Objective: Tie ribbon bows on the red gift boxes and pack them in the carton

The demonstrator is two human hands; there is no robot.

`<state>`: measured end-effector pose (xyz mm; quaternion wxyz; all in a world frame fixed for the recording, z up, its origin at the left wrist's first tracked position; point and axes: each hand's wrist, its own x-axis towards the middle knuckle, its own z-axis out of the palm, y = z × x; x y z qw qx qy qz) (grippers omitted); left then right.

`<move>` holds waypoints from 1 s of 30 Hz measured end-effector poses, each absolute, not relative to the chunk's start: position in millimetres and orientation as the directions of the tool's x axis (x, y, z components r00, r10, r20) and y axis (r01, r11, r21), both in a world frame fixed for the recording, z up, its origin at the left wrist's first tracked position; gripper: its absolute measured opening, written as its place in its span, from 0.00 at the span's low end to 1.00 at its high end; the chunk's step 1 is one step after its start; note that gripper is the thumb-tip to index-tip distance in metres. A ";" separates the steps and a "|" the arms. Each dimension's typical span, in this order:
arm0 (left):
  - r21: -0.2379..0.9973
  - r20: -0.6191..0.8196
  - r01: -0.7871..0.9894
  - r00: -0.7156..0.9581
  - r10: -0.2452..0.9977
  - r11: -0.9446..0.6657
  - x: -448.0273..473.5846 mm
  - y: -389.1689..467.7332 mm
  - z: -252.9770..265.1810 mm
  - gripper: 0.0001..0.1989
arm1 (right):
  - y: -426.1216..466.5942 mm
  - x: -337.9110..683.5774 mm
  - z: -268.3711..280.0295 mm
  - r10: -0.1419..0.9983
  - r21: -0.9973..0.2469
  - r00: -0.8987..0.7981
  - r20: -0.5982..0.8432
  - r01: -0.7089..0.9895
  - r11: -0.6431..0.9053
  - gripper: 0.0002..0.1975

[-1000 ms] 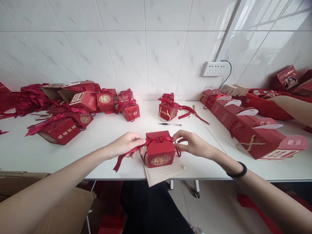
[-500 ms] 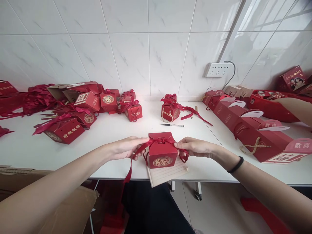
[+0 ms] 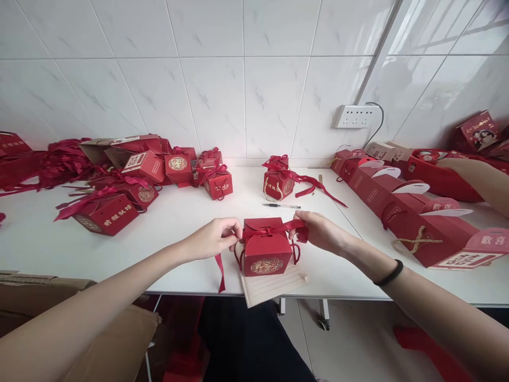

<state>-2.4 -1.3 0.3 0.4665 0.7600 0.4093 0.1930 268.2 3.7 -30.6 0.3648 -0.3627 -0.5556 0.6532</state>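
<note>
A red gift box (image 3: pixel 267 252) with a gold emblem on its front stands upright near the table's front edge. Across its top a red ribbon (image 3: pixel 267 232) is knotted at the middle. My left hand (image 3: pixel 223 236) pinches the ribbon beside the box's left edge, and a loose tail hangs below the fingers. On the other side my right hand (image 3: pixel 316 232) has its fingers closed on the ribbon's right end. Red cord handles dangle at both sides of the box. Under it lies a lined sheet of paper (image 3: pixel 264 292), partly covered.
Behind the box lies a pen (image 3: pixel 281 206), with ribboned boxes (image 3: pixel 278 184) beyond. More finished boxes (image 3: pixel 105 212) and a ribbon heap (image 3: pixel 67 162) are at left. A row of open-topped boxes (image 3: pixel 421 228) lines the right, where another person's arm (image 3: pixel 477 178) reaches in.
My left hand has turned into a tighter pinch, its ribbon tail now hanging shorter. My right hand has risen slightly and drawn the ribbon outward to the right. The box barely moved.
</note>
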 end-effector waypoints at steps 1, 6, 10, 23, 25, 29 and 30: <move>0.864 -0.098 0.447 0.599 0.795 -0.231 -3.1 -0.5 0.4 0.02 | 3.7 268.9 -30.7 0.880 -0.984 -0.468 -0.081 -0.106 -0.146 0.19; 0.919 -0.162 0.386 0.551 0.819 -0.077 -3.9 2.5 -2.9 0.15 | 0.1 272.8 -26.9 0.863 -0.974 -0.486 -0.141 -0.087 -0.208 0.17; 0.928 -0.241 0.370 0.524 0.817 0.037 -3.2 3.4 -8.9 0.17 | -1.5 275.5 -25.7 0.853 -0.982 -0.491 -0.177 0.028 -0.188 0.20; 0.852 -0.352 0.518 0.473 0.808 0.068 -5.2 8.1 -3.6 0.21 | 1.1 288.4 -38.4 0.818 -0.947 -0.546 -0.184 0.321 0.002 0.22; 0.837 -0.334 0.546 0.475 0.814 0.025 -4.1 7.1 -1.6 0.19 | 0.9 289.2 -41.3 0.807 -0.948 -0.556 -0.198 0.317 -0.015 0.22; 0.876 -0.306 0.481 0.512 0.803 0.027 -3.5 5.2 1.7 0.15 | -2.3 288.8 -30.2 0.793 -0.961 -0.600 -0.104 0.267 0.076 0.21; 0.897 -0.297 0.439 0.523 0.798 0.047 -3.4 4.7 2.6 0.15 | -4.2 287.4 -23.1 0.793 -0.963 -0.604 -0.074 0.249 0.100 0.21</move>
